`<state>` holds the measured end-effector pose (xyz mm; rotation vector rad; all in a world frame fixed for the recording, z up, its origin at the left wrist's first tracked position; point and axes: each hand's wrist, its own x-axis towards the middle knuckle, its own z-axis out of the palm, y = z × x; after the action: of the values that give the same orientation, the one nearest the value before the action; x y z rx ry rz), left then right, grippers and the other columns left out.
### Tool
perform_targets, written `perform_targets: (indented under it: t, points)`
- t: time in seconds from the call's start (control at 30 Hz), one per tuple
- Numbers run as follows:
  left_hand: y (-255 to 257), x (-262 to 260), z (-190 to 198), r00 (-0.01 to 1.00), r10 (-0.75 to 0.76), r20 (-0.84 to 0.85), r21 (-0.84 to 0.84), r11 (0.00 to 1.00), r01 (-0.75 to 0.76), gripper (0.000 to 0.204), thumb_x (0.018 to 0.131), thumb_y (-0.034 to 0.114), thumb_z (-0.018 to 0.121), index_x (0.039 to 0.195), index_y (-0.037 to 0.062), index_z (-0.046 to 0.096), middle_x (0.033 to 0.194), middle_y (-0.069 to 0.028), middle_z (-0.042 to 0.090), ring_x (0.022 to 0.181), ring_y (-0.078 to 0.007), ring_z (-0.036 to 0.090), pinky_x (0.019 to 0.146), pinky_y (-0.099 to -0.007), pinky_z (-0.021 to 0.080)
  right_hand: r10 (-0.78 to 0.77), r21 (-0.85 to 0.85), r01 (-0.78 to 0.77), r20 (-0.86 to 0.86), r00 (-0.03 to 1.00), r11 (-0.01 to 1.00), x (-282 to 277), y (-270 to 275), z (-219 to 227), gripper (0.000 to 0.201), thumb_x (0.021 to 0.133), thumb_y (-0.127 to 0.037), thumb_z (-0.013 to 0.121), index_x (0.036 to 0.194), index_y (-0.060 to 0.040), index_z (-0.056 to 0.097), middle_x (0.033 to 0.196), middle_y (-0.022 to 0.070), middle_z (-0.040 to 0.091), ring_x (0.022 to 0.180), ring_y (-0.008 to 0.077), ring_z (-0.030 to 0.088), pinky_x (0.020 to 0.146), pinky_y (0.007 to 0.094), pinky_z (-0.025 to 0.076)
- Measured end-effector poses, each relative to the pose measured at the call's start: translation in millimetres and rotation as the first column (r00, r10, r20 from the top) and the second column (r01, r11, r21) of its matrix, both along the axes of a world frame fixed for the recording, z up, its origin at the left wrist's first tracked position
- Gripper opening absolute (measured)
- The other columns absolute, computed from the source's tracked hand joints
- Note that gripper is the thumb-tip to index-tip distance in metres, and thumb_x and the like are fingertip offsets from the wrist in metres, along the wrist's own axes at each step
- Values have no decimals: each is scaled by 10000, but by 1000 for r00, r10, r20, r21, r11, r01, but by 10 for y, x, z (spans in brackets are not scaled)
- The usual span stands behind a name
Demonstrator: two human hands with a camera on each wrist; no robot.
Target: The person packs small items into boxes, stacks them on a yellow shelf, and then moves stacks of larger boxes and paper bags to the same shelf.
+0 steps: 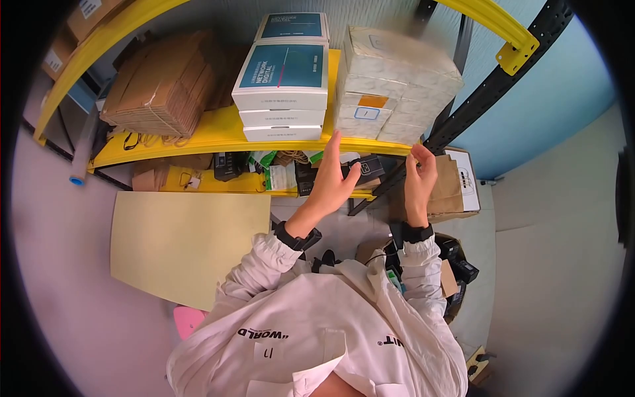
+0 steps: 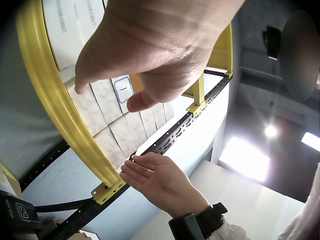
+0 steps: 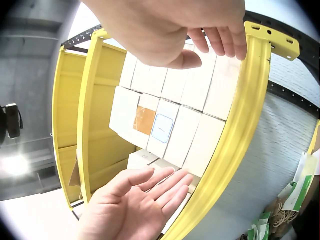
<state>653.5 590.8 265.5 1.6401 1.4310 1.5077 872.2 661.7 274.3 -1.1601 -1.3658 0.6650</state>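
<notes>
A stack of white patterned boxes point(image 1: 370, 73) stands at the right end of the yellow shelf point(image 1: 218, 129), an orange patch and a blue-edged label on its front. Both hands are raised before it, holding nothing. The left hand point(image 1: 331, 182), palm turned inward, has its fingers extended near the stack's lower left. At the lower right is the right hand point(image 1: 420, 182), its fingers slightly bent. In the right wrist view the left hand point(image 3: 137, 205) shows its palm below the boxes point(image 3: 170, 100), and the right hand point(image 3: 175, 25) is above. Contact with the boxes cannot be told.
Blue-and-white boxes point(image 1: 281, 79) are piled left of the stack, with flattened cardboard point(image 1: 159, 86) farther left. Packets and small black boxes lie on the lower shelf. A pale yellow board point(image 1: 185, 238) is at the left. A black upright point(image 1: 503, 73) and cartons point(image 1: 463, 182) are at the right.
</notes>
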Motion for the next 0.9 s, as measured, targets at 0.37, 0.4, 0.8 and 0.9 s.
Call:
perform_targets:
  t: [0.37, 0.4, 0.8, 0.9]
  points:
    - [18, 113, 42, 995, 90, -47, 21, 996, -89, 868, 1036, 128, 691, 1695, -79, 165, 1731, -308, 278, 1612, -411, 317, 1304, -492, 301, 6, 18, -6, 5, 1000, 1000, 23, 111, -108, 446, 1015, -58, 705, 1420, 59, 559, 1410, 193, 605, 1290, 276, 627, 1081, 402, 545]
    - [48, 127, 47, 995, 81, -65, 40, 996, -79, 884, 1031, 124, 694, 1695, -85, 148, 1737, -317, 254, 1621, -426, 293, 1312, -499, 283, -6, 38, 5, 16, 1000, 999, 21, 132, -96, 474, 1009, -62, 715, 1434, 62, 543, 1420, 200, 590, 1313, 291, 613, 1112, 418, 526]
    - [308, 269, -76, 963, 223, -151, 92, 973, -211, 932, 999, 122, 695, 1654, -166, 98, 1694, -421, 209, 1593, -557, 239, 1324, -557, 225, -20, 138, -3, 162, 987, 990, -42, 416, -190, 796, 939, -113, 836, 1547, 125, 381, 1505, 293, 481, 1433, 407, 509, 1224, 468, 412]
    - [312, 304, -93, 955, 248, -161, 83, 968, -237, 933, 995, 122, 696, 1652, -172, 101, 1694, -421, 215, 1592, -553, 247, 1324, -552, 227, -19, 146, -10, 199, 980, 989, -133, 429, -153, 906, 920, -144, 859, 1585, 140, 313, 1525, 328, 447, 1473, 443, 454, 1250, 484, 363]
